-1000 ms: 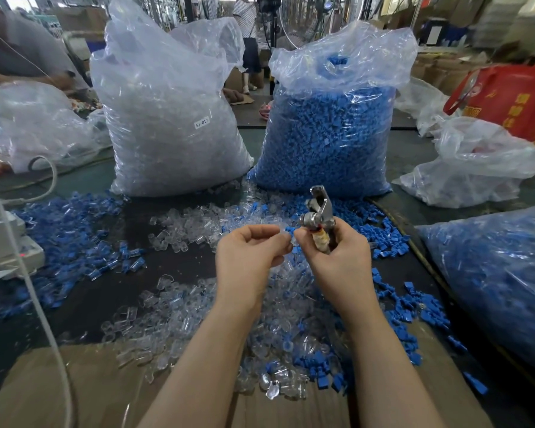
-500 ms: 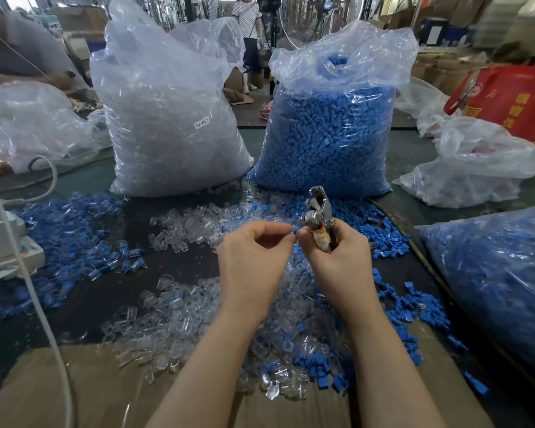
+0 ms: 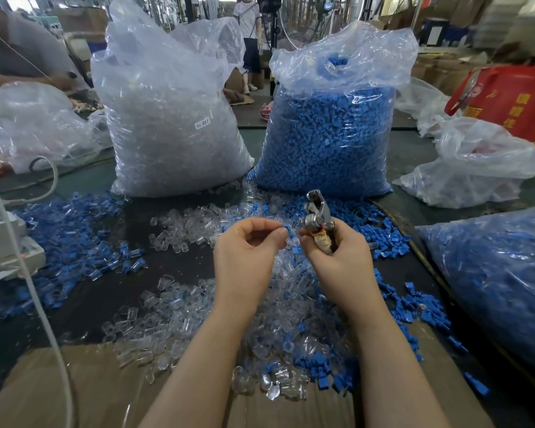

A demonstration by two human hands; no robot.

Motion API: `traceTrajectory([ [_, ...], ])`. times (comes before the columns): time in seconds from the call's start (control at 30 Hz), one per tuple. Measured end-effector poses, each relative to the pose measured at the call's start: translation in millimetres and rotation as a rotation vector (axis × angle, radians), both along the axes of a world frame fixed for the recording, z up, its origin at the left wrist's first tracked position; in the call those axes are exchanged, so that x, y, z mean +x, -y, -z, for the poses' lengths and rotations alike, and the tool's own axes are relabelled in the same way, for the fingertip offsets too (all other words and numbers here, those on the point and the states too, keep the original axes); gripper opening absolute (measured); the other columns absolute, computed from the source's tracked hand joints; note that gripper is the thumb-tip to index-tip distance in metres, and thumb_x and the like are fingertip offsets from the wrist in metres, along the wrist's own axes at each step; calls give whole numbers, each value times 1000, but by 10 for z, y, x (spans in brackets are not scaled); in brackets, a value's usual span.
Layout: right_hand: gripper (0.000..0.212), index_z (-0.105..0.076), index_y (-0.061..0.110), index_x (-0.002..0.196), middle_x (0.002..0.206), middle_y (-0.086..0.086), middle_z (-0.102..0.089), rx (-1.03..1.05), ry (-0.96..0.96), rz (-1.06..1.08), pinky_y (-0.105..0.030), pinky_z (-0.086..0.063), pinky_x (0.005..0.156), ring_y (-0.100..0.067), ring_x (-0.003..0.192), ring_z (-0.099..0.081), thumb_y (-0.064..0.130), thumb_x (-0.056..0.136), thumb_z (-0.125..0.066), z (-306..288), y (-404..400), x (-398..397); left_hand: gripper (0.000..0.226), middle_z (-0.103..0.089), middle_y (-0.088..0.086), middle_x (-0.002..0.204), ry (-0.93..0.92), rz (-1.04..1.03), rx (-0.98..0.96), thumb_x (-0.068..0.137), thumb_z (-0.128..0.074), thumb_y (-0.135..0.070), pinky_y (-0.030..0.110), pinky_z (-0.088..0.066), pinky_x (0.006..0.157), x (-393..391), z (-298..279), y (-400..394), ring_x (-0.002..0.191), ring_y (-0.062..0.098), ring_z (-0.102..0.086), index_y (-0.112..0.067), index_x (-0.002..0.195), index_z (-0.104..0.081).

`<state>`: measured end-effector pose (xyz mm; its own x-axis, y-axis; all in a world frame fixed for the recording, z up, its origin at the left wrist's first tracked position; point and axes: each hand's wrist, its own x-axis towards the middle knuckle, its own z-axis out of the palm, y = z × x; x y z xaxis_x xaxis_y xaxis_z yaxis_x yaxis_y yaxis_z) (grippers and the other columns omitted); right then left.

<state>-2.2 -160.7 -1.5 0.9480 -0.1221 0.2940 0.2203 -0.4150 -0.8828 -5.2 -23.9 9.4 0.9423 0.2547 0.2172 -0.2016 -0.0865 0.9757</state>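
My left hand (image 3: 247, 248) is raised over the pile, thumb and forefinger pinching a small blue plastic piece (image 3: 287, 229). My right hand (image 3: 337, 257) grips a metal tool (image 3: 317, 216) with a taped handle, its silver head pointing up; its thumb and fingertip meet just right of the blue piece. Whether they pinch a clear piece I cannot tell. Under both hands lies a heap of clear plastic caps (image 3: 179, 291) mixed with blue pieces (image 3: 318, 369) on the dark table (image 3: 84, 291).
A big bag of clear caps (image 3: 167, 118) and a big bag of blue pieces (image 3: 328, 131) stand behind. More bags lie at right (image 3: 491, 279) and left (image 3: 28, 125). A white device (image 3: 3, 242) with a hose sits at left. Cardboard (image 3: 74, 393) covers the near edge.
My two hands have drawn slightly apart, and the blue piece now shows at my left fingertips. The tool stays upright in my right hand.
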Motion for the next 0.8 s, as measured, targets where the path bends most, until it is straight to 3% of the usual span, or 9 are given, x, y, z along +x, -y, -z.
traceTrajectory([
  [0.17,17,-60,26,84,70,10,-61,-187,-25,-33,-45,-50,66,-16,69,-57,40,77,-57,9,68,-4,15,-74,-3,74,49,84,-93,83,-74,-3,13,-52,67,13,-17,-69,71,8,-70,-18,83,-72],
  [0.27,7,-60,26,86,73,9,-62,-206,-40,-101,-47,-50,69,-17,72,-57,29,83,-65,16,62,3,16,-74,-2,76,84,125,-96,83,-73,-1,15,-52,68,13,-15,-90,73,8,-70,-17,83,-71],
  [0.43,19,-62,29,92,77,8,-65,-169,-58,-159,-47,-51,72,-15,73,-59,38,76,-59,7,47,-18,13,-74,-2,77,119,174,-97,82,-73,0,15,-52,68,16,-19,-123,72,6,-68,-13,85,-71],
  [0.8,24,-64,24,93,70,5,-63,-221,-41,-172,-46,-50,65,-18,67,-56,31,72,-55,27,37,-1,15,-73,-4,77,143,200,-85,84,-71,1,15,-52,69,22,-10,-118,73,4,-68,-14,84,-71],
])
